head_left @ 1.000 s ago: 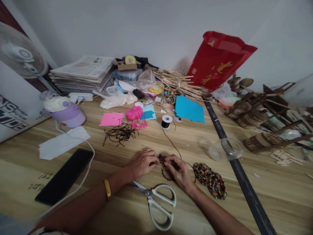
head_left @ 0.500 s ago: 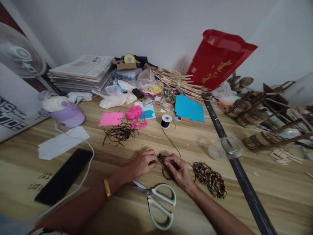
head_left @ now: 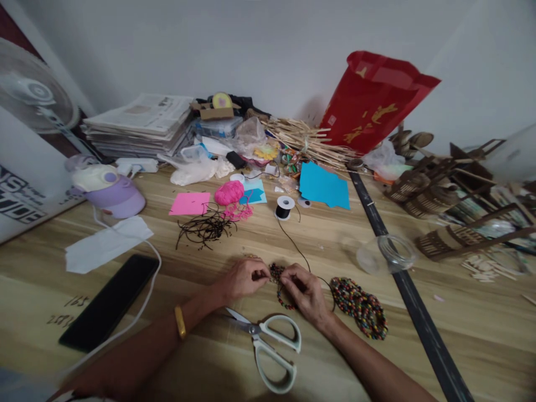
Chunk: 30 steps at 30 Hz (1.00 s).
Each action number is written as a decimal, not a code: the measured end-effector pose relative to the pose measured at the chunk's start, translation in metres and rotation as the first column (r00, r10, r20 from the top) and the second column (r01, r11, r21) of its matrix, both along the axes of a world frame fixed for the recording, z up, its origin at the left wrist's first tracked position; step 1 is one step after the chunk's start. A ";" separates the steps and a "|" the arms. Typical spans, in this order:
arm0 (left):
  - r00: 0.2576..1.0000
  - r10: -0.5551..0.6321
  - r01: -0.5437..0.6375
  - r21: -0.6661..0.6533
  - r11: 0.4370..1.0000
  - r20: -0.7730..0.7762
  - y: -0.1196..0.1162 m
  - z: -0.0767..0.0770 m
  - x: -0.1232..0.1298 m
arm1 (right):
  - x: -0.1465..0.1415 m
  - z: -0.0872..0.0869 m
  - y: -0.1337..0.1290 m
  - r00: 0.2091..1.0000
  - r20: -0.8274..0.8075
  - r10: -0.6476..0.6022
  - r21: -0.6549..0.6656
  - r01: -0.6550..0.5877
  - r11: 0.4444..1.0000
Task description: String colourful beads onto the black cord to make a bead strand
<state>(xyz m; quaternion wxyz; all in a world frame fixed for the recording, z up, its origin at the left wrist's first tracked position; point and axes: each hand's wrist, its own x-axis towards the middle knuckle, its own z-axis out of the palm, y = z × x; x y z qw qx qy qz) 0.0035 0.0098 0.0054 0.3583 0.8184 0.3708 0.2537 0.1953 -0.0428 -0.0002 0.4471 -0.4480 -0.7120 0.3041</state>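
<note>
My left hand is closed, thumb and forefinger pinched together beside a small string of multicoloured beads. What lies in that pinch is too small to make out. My right hand pinches the bead string, which curves in a loop below its fingers. Black cord runs from a white spool down past the right hand. Nearer to me lie open scissors with pale handles. To the right of my right hand rests a coiled heap of bead strands.
Cut black cords lie beside pink yarn and pink paper. A phone-like black slab and white cable are at left. Blue paper, a clear container, a black strip and woven baskets stand rightward.
My left hand has turned slightly, its fingers curling more and its wrist shifting a little left. My right hand stays in place on the bead string.
</note>
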 end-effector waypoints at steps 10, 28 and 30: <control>0.961 0.082 0.055 -0.471 0.880 0.265 0.005 0.004 -0.004 | -0.001 -0.003 -0.002 0.992 0.108 0.056 0.114 -0.069 0.991; 0.950 0.075 0.090 -0.497 0.863 0.302 0.003 -0.003 -0.001 | -0.001 -0.003 -0.004 0.989 0.128 0.071 0.104 -0.084 0.991; 0.951 0.077 0.088 -0.499 0.862 0.300 0.003 -0.003 -0.001 | -0.001 -0.002 -0.004 0.988 0.132 0.075 0.100 -0.089 0.991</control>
